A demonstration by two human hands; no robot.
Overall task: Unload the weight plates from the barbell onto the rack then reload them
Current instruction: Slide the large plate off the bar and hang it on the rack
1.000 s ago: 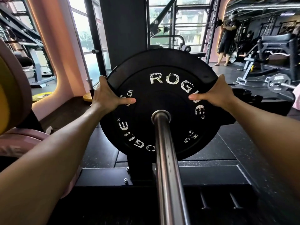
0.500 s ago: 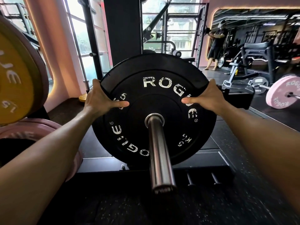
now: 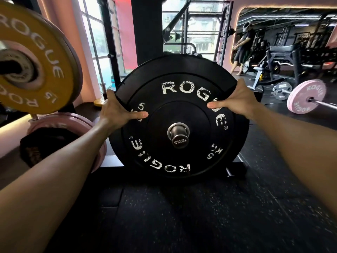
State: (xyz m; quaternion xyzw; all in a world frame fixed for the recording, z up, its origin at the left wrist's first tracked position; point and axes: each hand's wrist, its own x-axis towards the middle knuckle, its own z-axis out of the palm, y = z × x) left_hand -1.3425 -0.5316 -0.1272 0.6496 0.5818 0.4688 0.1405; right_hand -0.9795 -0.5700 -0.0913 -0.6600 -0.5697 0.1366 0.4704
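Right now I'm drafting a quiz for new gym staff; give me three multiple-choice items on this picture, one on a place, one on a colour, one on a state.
1. Where do the hands grip the black 5 kg Rogue plate?
A. its left and right rim
B. its centre hole
C. its bottom edge

2. What colour is the 15 plate at upper left?
A. green
B. yellow
C. blue

3. How does the black plate sit on the barbell sleeve?
A. fully off it
B. far from the end
C. close to the end

Answers: 1 A, the left hand and right hand clasp opposite rims, thumbs on the face. 2 B, its face is yellow. 3 C, only a short stub with the end cap shows in front of the plate.
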